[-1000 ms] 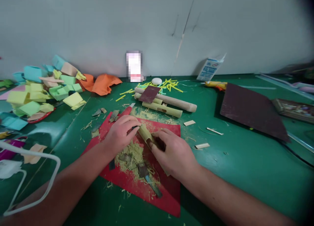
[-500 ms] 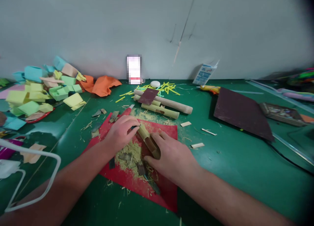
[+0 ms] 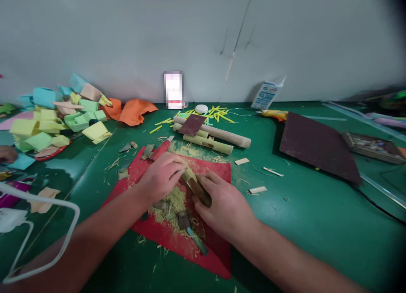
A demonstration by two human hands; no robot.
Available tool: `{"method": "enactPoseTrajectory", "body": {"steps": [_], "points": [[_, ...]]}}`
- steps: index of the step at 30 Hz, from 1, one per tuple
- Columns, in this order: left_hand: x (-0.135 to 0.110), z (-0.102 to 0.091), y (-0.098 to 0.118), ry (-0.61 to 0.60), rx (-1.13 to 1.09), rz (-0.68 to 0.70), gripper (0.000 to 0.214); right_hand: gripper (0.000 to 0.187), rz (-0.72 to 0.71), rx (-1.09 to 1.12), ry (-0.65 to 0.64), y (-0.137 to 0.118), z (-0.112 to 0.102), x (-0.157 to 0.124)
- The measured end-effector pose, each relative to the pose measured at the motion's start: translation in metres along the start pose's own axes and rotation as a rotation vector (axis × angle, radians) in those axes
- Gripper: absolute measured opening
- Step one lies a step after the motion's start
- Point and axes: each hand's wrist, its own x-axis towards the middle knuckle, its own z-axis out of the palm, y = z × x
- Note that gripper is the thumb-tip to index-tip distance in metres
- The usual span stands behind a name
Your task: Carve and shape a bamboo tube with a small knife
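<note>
A short piece of bamboo [image 3: 194, 183] lies slanted on a red sheet [image 3: 218, 250] covered with pale shavings [image 3: 171, 202]. My left hand [image 3: 160, 176] is closed around its far end. My right hand [image 3: 223, 204] grips its near end, fingers wrapped over it. Dark strips of peeled skin [image 3: 187, 225] lie on the sheet just below the hands. A red-handled knife [image 3: 160, 149] rests at the sheet's far edge.
More bamboo sticks [image 3: 212, 138] with a brown sandpaper piece [image 3: 192, 124] lie behind. A large brown sheet [image 3: 317, 145] is at right, a picture frame [image 3: 374, 147] beyond it. Folded coloured papers [image 3: 60, 119] pile at left, orange paper [image 3: 133, 109] near the wall. White wire [image 3: 47, 225] at near left.
My left hand has slid forward over the bamboo towards my right hand, which shifted slightly along the piece. The view has moved a little.
</note>
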Motion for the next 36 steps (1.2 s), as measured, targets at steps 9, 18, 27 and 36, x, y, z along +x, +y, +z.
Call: {"method": "enactPoseTrajectory", "body": {"steps": [9, 18, 27, 36], "points": [[-0.001, -0.002, 0.002, 0.009, 0.045, 0.018, 0.015, 0.010, -0.010, 0.011, 0.006, 0.001, 0.001, 0.000], [-0.002, -0.007, -0.008, 0.000, 0.113, 0.004, 0.013, 0.011, -0.010, 0.016, 0.008, 0.001, 0.000, -0.002], [-0.002, -0.012, -0.010, 0.045, 0.191, -0.020, 0.016, 0.010, 0.003, 0.034, 0.004, 0.002, 0.000, -0.003], [-0.001, -0.001, 0.011, -0.085, 0.023, 0.049, 0.014, 0.014, 0.003, 0.059, -0.005, 0.001, 0.001, -0.001]]}}
